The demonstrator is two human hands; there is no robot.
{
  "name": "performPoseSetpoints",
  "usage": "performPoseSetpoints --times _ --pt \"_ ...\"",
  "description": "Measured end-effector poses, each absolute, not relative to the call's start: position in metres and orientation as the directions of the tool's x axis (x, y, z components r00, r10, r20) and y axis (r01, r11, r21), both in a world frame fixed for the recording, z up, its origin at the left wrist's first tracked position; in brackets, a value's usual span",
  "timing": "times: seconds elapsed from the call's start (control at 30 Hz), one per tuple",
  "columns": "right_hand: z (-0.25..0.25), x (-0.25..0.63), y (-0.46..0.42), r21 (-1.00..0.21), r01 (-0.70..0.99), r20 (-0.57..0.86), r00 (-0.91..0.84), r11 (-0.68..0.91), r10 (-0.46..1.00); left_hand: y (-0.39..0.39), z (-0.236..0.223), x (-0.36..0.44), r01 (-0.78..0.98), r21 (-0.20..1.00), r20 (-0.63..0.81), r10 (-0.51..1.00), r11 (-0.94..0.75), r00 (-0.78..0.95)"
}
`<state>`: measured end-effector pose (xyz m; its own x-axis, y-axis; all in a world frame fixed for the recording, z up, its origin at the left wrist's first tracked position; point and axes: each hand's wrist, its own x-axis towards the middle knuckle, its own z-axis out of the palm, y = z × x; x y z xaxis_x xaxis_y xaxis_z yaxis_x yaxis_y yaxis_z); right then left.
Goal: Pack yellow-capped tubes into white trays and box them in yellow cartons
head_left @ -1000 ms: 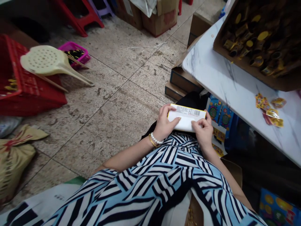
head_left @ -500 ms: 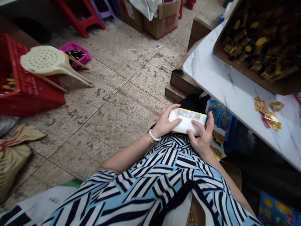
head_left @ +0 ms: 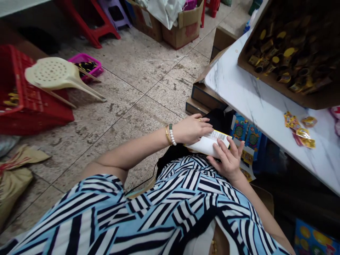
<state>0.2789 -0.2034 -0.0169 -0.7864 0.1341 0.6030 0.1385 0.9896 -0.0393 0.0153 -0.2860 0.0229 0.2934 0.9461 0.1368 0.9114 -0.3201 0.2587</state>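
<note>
A small white carton (head_left: 199, 146) with yellow edges, printed text and a barcode rests on my lap. My left hand (head_left: 195, 130) lies across its upper left part with the fingers stretched out, palm down. On the carton's right end, my right hand (head_left: 226, 158) has its fingers spread and touching the white face. Whether the carton is folded or flat I cannot tell, since both hands cover parts of it. Blue printed boxes (head_left: 247, 136) stand just beyond my right hand.
To the right is a white marbled table (head_left: 239, 88) with a cardboard box (head_left: 281, 86) of small yellow-brown containers and several wrapped sweets (head_left: 300, 130). A cream stool (head_left: 53, 72), red crate (head_left: 45, 106) and pink basket (head_left: 91, 72) are on the left floor.
My left hand has shifted from gripping the carton's left end to lying over its top, its forearm raised. My right hand's fingers have spread across the carton's right side.
</note>
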Motion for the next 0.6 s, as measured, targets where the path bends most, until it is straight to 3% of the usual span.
performPoseSetpoints --times 0.13,0.23,0.43,0.6 --pt "-0.021 0.281 -0.205 -0.06 0.134 0.578 -0.803 0.989 0.144 -0.278 0.027 0.026 0.922 0.064 0.201 0.91 -0.381 0.362" --pt "-0.024 0.283 -0.206 -0.094 0.146 0.582 -0.795 0.985 0.173 -0.278 0.024 0.03 0.91 0.031 0.233 0.889 -0.413 0.395" --pt "-0.03 0.284 -0.205 -0.14 0.101 0.632 -0.757 0.985 0.168 -0.284 0.008 0.021 0.875 0.194 0.236 0.887 -0.443 0.396" --pt "-0.032 0.282 -0.21 -0.196 0.074 0.631 -0.754 0.978 0.183 -0.284 0.012 0.015 0.839 0.305 0.13 0.893 -0.45 0.432"
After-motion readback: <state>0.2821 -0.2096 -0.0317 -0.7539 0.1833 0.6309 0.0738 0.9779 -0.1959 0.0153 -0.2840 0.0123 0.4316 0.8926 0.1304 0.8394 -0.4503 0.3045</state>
